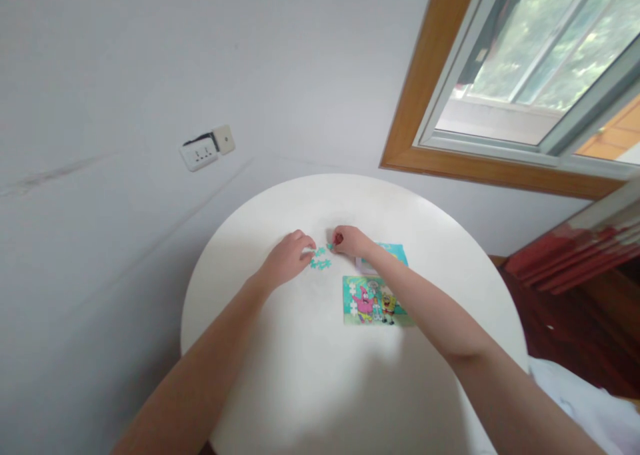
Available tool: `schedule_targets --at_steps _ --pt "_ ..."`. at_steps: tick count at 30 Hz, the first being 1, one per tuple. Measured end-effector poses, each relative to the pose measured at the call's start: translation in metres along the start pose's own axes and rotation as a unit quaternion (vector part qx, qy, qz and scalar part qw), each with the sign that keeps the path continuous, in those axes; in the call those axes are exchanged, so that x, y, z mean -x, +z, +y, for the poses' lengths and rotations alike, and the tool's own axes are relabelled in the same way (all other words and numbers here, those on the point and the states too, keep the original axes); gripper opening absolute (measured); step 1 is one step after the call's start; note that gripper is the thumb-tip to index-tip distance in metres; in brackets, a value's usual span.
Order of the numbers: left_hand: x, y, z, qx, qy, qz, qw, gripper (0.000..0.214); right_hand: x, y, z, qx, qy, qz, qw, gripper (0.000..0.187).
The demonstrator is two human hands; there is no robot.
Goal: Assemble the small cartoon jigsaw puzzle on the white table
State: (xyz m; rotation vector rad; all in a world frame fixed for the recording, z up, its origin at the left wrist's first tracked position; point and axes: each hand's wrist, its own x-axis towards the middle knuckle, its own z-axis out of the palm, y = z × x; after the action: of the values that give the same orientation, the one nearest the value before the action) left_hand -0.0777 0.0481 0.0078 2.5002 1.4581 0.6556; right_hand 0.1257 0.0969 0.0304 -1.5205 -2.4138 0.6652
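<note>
Small teal jigsaw pieces [321, 263] lie joined in a little cluster on the white round table [300, 375]. My left hand [287, 260] is at the cluster's left side, with curved thumb and forefinger gripping its edge. Just to the right, my right hand [350, 240] pinches a single teal puzzle piece [330, 247], close to the cluster but apart from it. A cartoon jigsaw board [370, 301] with white piece-shaped gaps at its left lies nearer to me. My right forearm hides its right part and some of a teal picture card [396, 251] behind it.
A grey-white wall [125, 55] rises behind the table, with a socket [200, 152] on it. At the right are a wood-framed window [415, 135] and a red and white curtain [565, 255]. White cloth [585, 401] shows beside the table's right edge.
</note>
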Motion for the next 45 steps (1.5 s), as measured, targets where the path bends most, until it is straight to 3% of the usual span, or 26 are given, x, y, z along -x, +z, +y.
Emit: schedule_targets --at_steps 5,8,12,15,21,29,37,45 --pt "-0.003 0.006 0.013 0.008 0.061 0.018 0.998 0.016 0.003 -0.003 0.009 -0.043 0.004 0.003 0.999 0.042" --pt "-0.002 0.006 0.03 0.036 0.106 0.007 0.994 0.017 0.019 -0.014 0.026 -0.109 -0.016 -0.002 0.994 0.036" --pt "0.004 0.009 0.061 0.072 0.154 -0.052 0.984 0.019 0.066 -0.03 0.058 -0.267 -0.008 -0.039 0.963 0.02" --pt "0.01 0.016 0.086 0.088 0.203 -0.098 0.97 0.02 0.109 -0.034 0.08 -0.354 -0.006 -0.041 0.934 0.017" --pt "0.026 0.04 0.124 0.067 0.255 -0.11 0.958 0.032 0.166 -0.021 0.101 -0.328 0.048 -0.008 0.943 0.022" --pt "0.03 0.057 0.131 0.027 0.265 -0.115 0.957 0.039 0.173 -0.01 0.096 -0.275 0.061 0.042 0.959 0.015" --pt "0.029 0.057 0.131 0.014 0.266 -0.13 0.955 0.038 0.173 -0.004 0.1 -0.297 0.058 0.028 0.953 0.015" --pt "0.028 0.056 0.133 0.012 0.263 -0.136 0.955 0.038 0.17 -0.001 0.101 -0.171 -0.013 0.089 0.981 0.005"
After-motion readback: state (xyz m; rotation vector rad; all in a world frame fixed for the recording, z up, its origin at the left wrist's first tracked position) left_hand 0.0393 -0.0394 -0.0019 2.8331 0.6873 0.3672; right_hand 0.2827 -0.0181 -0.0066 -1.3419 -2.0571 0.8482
